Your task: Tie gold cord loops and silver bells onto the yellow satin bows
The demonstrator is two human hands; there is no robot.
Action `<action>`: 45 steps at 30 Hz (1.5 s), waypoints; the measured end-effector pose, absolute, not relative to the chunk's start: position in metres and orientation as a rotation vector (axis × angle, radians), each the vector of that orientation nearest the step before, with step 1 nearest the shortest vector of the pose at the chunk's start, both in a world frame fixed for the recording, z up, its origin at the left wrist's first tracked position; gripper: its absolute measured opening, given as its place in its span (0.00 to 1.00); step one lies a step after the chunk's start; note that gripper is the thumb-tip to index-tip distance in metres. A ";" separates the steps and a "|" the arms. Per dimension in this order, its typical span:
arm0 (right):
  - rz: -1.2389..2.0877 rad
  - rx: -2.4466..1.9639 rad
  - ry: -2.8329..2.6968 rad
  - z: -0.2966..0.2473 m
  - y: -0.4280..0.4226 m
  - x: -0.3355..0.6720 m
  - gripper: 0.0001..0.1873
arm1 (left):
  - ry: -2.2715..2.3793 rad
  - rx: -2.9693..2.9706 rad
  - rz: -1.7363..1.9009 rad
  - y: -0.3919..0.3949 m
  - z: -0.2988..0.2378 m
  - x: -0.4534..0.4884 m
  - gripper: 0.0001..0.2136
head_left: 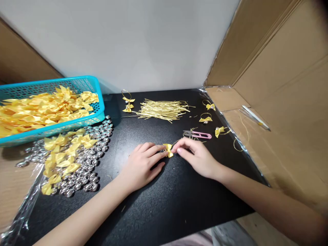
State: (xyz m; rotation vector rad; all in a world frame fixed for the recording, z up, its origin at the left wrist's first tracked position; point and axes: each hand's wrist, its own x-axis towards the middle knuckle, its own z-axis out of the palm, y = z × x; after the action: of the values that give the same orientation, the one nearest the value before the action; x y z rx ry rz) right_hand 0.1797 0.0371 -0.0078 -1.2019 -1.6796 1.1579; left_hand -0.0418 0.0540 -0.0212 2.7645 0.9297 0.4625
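A small yellow ribbon bow (168,150) lies on the black table between my two hands. My left hand (145,162) rests on the table with its fingers stretched out, the index and middle fingertips touching the bow's left side and the thumb apart. From the right, my right hand (196,155) pinches thumb and index finger together at the bow's right edge. What sits between those fingertips is too small to make out. A thin gold cord (176,141) runs up beside them. Just beyond the right hand lie pink thread snips (198,134), with cord scraps around them.
At the left stands a blue basket (101,106) of yellow bows; silver bells (88,171) and loose bows (61,157) lie before it. Gold cords (162,110) are piled at the back. Bows with bells and loops (205,119) lie right and back left. Cardboard walls (282,68) flank the table.
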 end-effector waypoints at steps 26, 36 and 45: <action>0.883 -0.854 -2.279 -0.023 0.047 0.201 0.08 | 0.799 2.796 0.647 0.060 -0.013 -0.049 0.11; 1.194 -1.053 -1.676 -0.021 0.050 0.202 0.06 | 0.840 2.728 0.377 0.051 -0.017 -0.043 0.24; 1.273 -0.959 -0.949 0.037 0.063 0.217 0.09 | 1.066 2.658 0.365 0.023 -0.019 -0.034 0.26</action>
State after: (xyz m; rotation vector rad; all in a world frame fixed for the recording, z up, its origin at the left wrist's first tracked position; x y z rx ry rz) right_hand 0.2175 0.0632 0.0368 -0.9586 -0.9492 1.2728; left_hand -0.0335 0.0234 -0.0193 2.6581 1.0659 0.3652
